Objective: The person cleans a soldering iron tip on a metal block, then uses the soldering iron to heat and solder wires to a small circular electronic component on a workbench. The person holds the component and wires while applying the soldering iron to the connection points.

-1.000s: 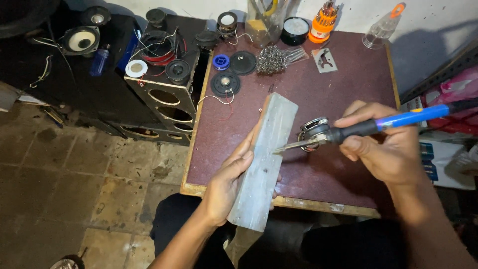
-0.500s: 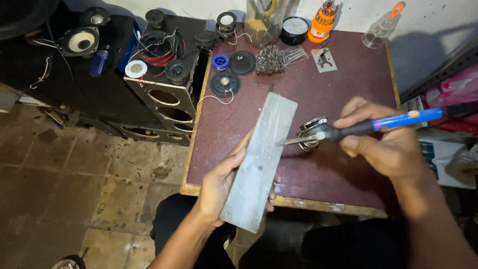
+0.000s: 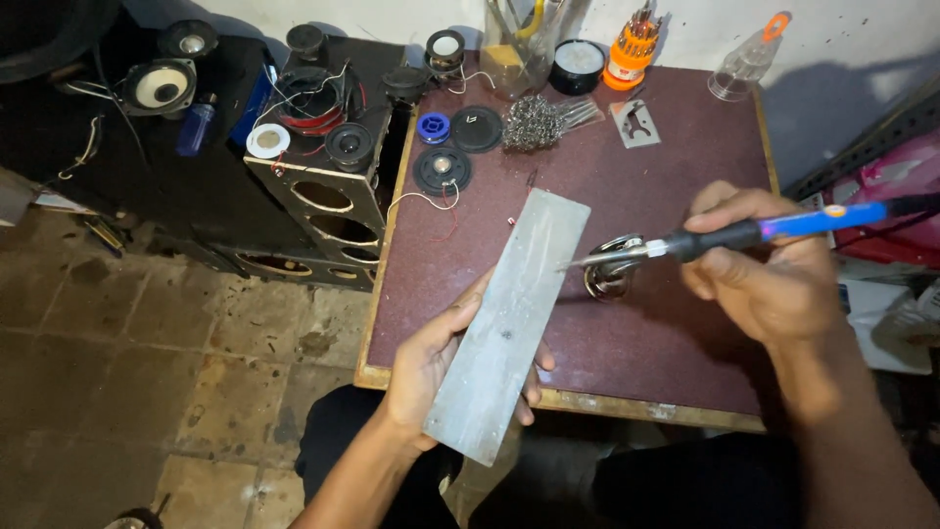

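Note:
My left hand (image 3: pixel 431 358) grips a long grey metal plate (image 3: pixel 509 318) from underneath, tilted over the front edge of a dark red worktable (image 3: pixel 666 176). My right hand (image 3: pixel 769 269) holds a soldering iron (image 3: pixel 725 235) with a black grip and blue handle. Its metal tip touches the plate's upper right edge. A small round metal speaker part (image 3: pixel 609 272) sits on the table just behind the tip.
At the table's back stand a steel wool pad (image 3: pixel 532 122), small black speaker drivers (image 3: pixel 443 169), a blue solder spool (image 3: pixel 433 127), an orange screwdriver set (image 3: pixel 632 49) and a clear cup (image 3: pixel 739 69). An open black speaker box (image 3: pixel 323 196) with wires stands left on the tiled floor.
The plate has shifted slightly toward me and to the left in my left hand. The soldering iron tip has slid up along the plate's right edge.

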